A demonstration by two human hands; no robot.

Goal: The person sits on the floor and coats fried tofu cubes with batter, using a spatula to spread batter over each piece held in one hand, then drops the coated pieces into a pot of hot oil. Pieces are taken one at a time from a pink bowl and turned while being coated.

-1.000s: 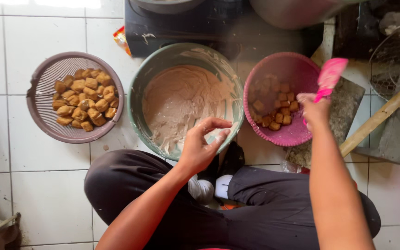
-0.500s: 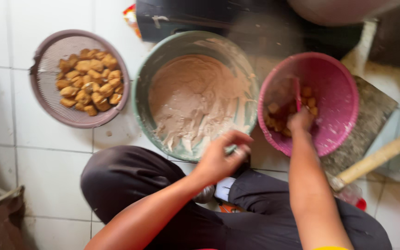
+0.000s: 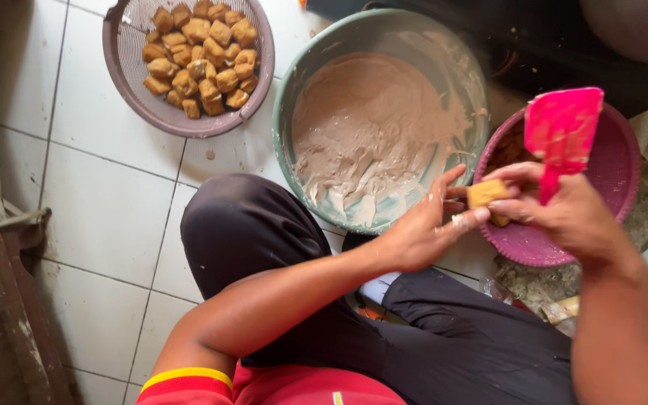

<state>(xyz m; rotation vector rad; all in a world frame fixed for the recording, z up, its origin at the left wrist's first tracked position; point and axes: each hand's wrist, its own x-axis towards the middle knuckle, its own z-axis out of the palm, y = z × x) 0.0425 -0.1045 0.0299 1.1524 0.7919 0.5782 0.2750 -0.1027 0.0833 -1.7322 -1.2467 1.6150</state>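
Observation:
My right hand (image 3: 564,217) grips a pink spatula (image 3: 562,133) upright and pinches a golden fried tofu puff (image 3: 487,195) over the near rim of the pink basket (image 3: 624,176). My left hand (image 3: 421,229), smeared with paste, reaches in with fingers spread, its fingertips touching that same puff. Just behind both hands sits a green basin (image 3: 316,64) filled with pale brown paste (image 3: 369,127). More puffs lie inside the pink basket, mostly hidden by my right hand.
A purple-grey colander (image 3: 140,105) holding several fried tofu puffs (image 3: 200,56) stands on the white tiled floor at the upper left. My black-trousered knees fill the bottom centre. A rusty frame runs along the left edge. A dark stove and pot sit at the top right.
My right hand has lifted a tofu puff and the spatula out of the pink basket. My left hand has left the basin's rim and come over to meet the puff.

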